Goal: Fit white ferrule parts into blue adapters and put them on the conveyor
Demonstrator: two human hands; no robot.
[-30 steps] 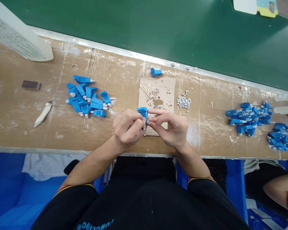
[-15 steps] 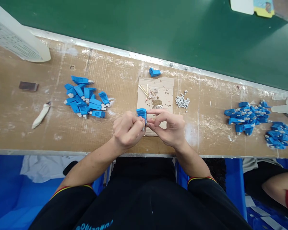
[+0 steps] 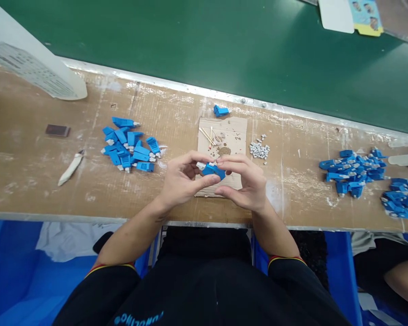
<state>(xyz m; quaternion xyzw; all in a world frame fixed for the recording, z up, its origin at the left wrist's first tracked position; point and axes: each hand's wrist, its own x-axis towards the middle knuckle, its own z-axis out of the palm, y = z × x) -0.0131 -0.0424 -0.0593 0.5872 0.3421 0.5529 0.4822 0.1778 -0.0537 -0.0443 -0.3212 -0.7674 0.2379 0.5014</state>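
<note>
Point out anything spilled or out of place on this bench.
The cardboard sheet is blotched with brown stains, perhaps from a spill. One blue piece lies alone past its far edge, apart from the piles.

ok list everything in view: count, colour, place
bench: one, brown, middle
cardboard: one, tan, central
held piece: one, blue, over cardboard
loose piece: one, blue, beyond cardboard
piles: three, blue, one left, two right
bits: many, grey, beside cardboard
sticks: about three, pale, on cardboard
block: one, brown, left
tool: one, white, left
holder: one, white, upper left
surface: one, green, beyond bench
cards: two, mixed, top right
bins: several, blue, below bench
cloth: one, white, lower left
neighbour: one, dark clothing, lower right
left hand: one, bare, holding piece
right hand: one, bare, touching piece
</note>
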